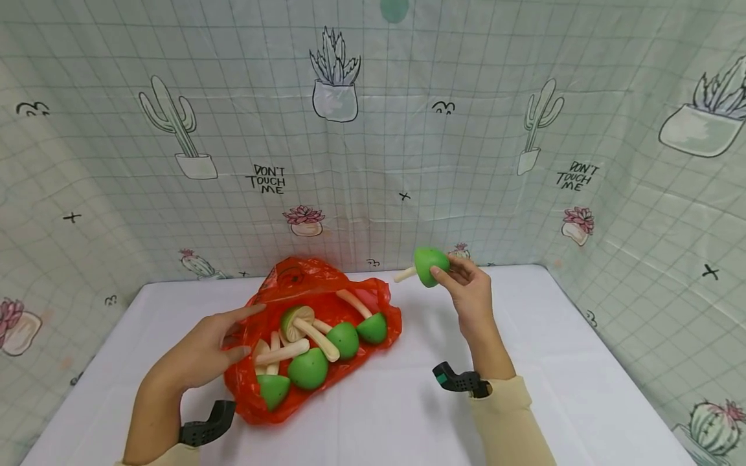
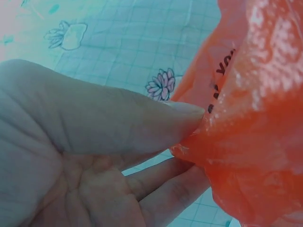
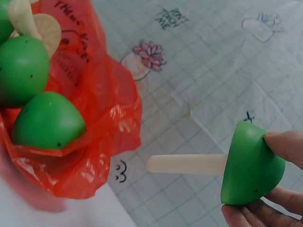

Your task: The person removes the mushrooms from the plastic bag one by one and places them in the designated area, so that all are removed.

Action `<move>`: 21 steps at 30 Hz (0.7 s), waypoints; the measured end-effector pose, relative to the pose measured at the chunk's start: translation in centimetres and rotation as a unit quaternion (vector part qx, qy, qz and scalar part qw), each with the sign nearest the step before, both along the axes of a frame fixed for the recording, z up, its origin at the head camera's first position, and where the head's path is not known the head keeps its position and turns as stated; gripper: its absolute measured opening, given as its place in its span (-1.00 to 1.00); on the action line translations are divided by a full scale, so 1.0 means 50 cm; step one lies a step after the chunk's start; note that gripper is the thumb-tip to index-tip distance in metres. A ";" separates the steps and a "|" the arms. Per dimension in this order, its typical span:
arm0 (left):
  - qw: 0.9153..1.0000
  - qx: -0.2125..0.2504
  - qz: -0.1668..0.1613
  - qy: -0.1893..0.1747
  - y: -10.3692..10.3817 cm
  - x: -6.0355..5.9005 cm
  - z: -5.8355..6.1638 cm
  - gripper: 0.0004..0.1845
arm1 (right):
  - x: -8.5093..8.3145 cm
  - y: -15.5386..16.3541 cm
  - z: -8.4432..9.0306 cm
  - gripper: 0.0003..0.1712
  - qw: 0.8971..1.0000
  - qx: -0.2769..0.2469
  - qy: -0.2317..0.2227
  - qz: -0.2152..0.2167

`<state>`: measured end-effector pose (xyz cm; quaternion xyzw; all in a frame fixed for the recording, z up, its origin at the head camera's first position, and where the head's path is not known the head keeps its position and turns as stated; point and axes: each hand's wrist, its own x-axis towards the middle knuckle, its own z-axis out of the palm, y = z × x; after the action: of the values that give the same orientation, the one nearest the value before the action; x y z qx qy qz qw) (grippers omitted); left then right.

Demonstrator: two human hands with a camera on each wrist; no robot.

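Observation:
A red plastic bag (image 1: pixel 386 299) lies open on the table, with several toy mushrooms inside, green caps (image 1: pixel 308 369) and cream stems (image 1: pixel 317 339) showing. At the bag's left side, my left hand (image 1: pixel 201 346) pinches its edge; in the left wrist view the thumb lies on the red plastic (image 2: pixel 251 151) and fingers pass behind it. My right hand (image 1: pixel 471 291) holds one green-capped toy mushroom (image 3: pixel 253 165) by its cap, raised to the right of the bag. Its pale stem (image 3: pixel 189 164) points left toward the bag.
A white cloth covers the table (image 1: pixel 396 414). Behind and on both sides hangs a gridded curtain (image 1: pixel 373 149) printed with cacti and potted plants. Black wrist cameras (image 1: pixel 206 424) sit on both wrists.

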<state>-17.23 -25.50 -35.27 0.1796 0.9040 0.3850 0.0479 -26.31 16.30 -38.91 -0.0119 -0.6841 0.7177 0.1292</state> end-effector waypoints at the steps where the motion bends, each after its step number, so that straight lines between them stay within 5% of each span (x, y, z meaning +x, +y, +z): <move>1: 1.000 0.000 -0.001 0.001 0.000 0.001 0.000 -0.32 | -0.002 0.002 -0.005 -0.44 1.000 0.005 -0.007 -0.001; 21: 1.000 0.005 -0.003 0.002 0.002 -0.002 -0.005 -0.31 | -0.027 0.047 -0.061 -0.35 0.993 0.046 -0.109 0.001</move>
<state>-17.34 -25.42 -35.51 0.1828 0.9015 0.3895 0.0461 -27.64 18.64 -41.93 -0.0838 -0.7262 0.6803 0.0539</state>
